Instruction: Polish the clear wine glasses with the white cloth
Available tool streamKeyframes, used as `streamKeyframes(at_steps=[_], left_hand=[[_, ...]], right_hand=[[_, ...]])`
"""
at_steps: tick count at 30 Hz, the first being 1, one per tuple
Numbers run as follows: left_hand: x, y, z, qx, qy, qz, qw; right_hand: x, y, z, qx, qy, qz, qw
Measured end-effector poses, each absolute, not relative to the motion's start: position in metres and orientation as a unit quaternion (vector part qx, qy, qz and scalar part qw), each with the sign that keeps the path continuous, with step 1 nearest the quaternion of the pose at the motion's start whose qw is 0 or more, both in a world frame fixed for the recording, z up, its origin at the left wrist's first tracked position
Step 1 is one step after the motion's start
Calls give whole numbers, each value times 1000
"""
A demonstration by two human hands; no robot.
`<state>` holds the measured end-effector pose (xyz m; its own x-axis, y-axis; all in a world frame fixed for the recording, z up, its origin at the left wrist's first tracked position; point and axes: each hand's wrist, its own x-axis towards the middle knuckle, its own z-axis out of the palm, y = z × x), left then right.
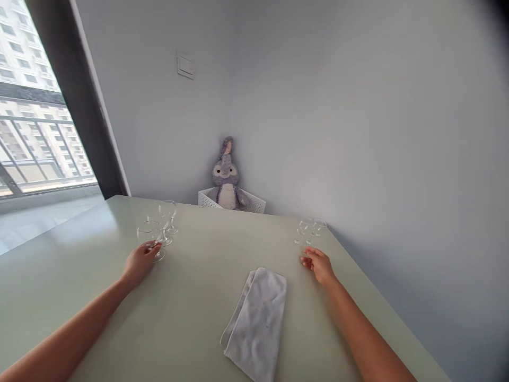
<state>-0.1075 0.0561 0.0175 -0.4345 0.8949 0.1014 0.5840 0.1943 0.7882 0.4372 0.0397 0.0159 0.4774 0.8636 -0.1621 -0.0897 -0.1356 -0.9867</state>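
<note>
On the left of the table, my left hand point(142, 260) has its fingers around the lower part of the nearest stemmed glass point(149, 231). More stemmed glasses point(167, 211) stand upright just behind it. Over on the right, my right hand point(317, 264) is beside small clear glasses point(305, 227), just in front of them, with its fingers curled and slightly apart; nothing is visible in it. A folded grey cloth point(258, 318) lies between my forearms, nearer the front.
The pale green table point(199, 286) meets a wall along its right side. Beyond its back edge, a purple plush rabbit point(226, 183) sits in a white perforated basket point(254, 202). A window point(35, 122) is at the far left.
</note>
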Motion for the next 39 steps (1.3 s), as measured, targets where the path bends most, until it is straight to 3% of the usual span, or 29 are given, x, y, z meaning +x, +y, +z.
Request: streamKeyframes(at_steps=[4, 8, 11, 18, 27, 34, 39], left_hand=[[-111, 49, 18, 520, 749, 380, 154], [-99, 26, 22, 419, 781, 460, 49], [-82, 6, 26, 412, 763, 498, 35], [-22, -11, 23, 542, 663, 497, 139], [52, 0, 12, 596, 629, 413, 279], [48, 5, 14, 569, 635, 392, 346], [12, -3, 13, 533, 664, 406, 332]], right_hand=[[435, 70, 13, -622, -295, 399, 606], [424, 93, 13, -609, -307, 421, 598], [410, 99, 13, -600, -334, 443, 576], [341, 80, 15, -562, -423, 514, 490], [234, 32, 35, -466, -591, 582, 308], [235, 14, 37, -466, -638, 547, 275], [262, 7, 37, -466, -618, 571, 274]])
